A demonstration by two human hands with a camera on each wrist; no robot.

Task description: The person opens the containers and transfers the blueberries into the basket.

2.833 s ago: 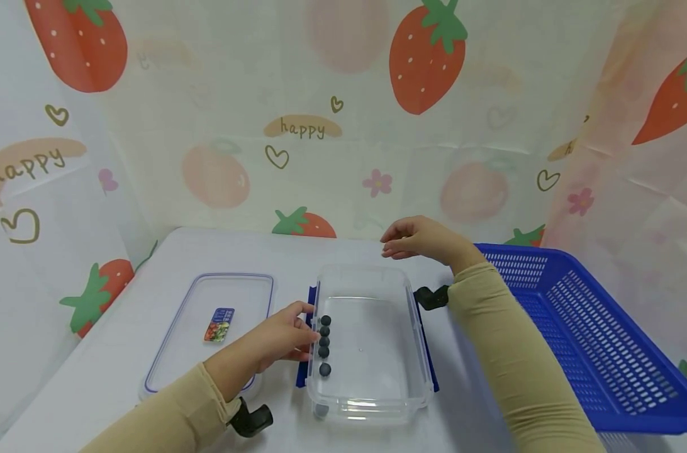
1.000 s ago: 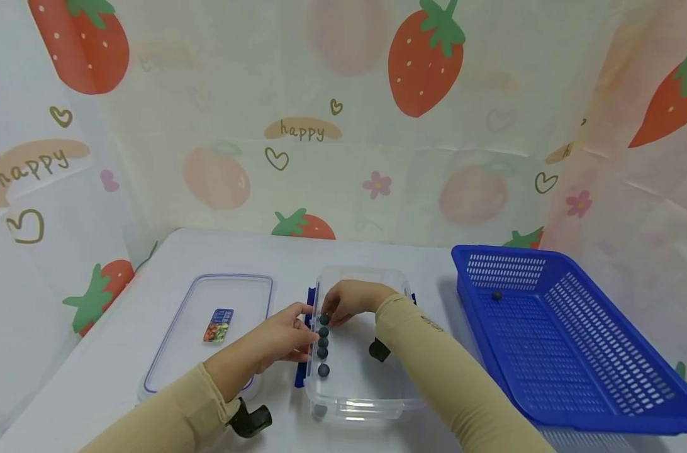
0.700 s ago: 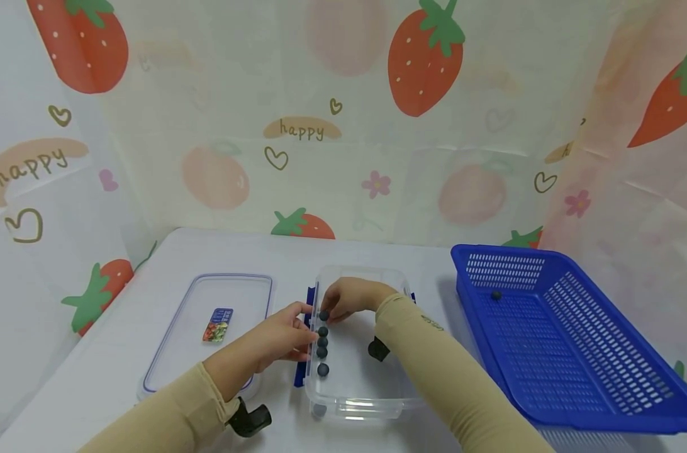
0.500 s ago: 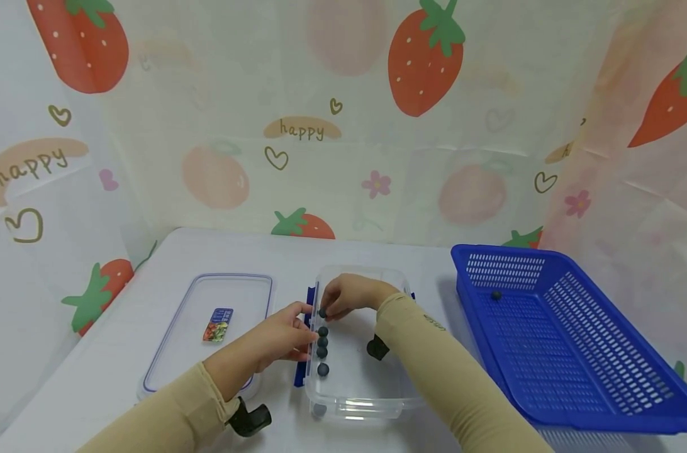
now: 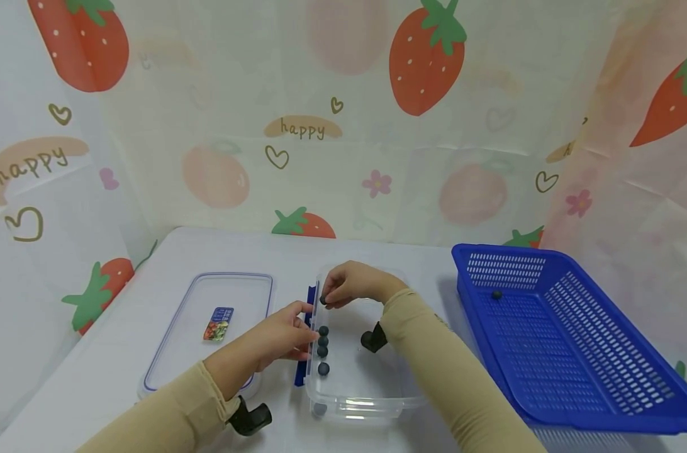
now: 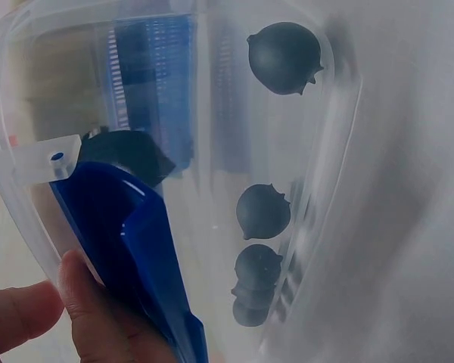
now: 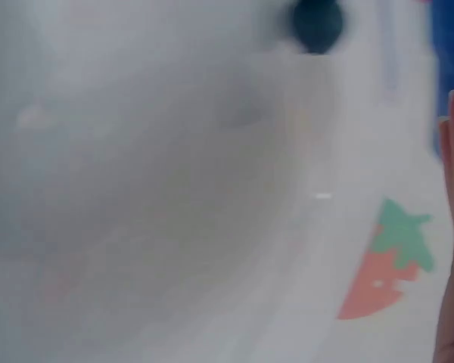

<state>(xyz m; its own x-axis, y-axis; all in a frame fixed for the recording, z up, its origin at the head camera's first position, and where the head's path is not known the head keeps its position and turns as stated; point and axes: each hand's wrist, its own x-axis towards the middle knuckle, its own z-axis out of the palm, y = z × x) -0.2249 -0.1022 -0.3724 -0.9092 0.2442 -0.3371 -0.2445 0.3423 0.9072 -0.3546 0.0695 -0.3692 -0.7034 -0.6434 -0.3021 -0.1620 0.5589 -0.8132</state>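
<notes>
A clear plastic box with blue side latches sits mid-table. Along its left wall, several dark blueberries line up, the nearest set a little apart from the rest. Farther back in the box, my right hand pinches one blueberry between thumb and fingertips. My left hand grips the box's left rim, its fingers by the blue latch. Through the clear wall, the left wrist view shows little pointed crowns on the blueberries. The right wrist view is blurred.
To the left lies a clear lid with a blue seal and a colourful label. A blue slotted basket stands on the right, one blueberry inside. A strawberry-print curtain hangs behind the table.
My right hand came from beside the basket into the box, took the farthest blueberry of the row and drew it farther back along the wall. My left hand stayed at the rim.
</notes>
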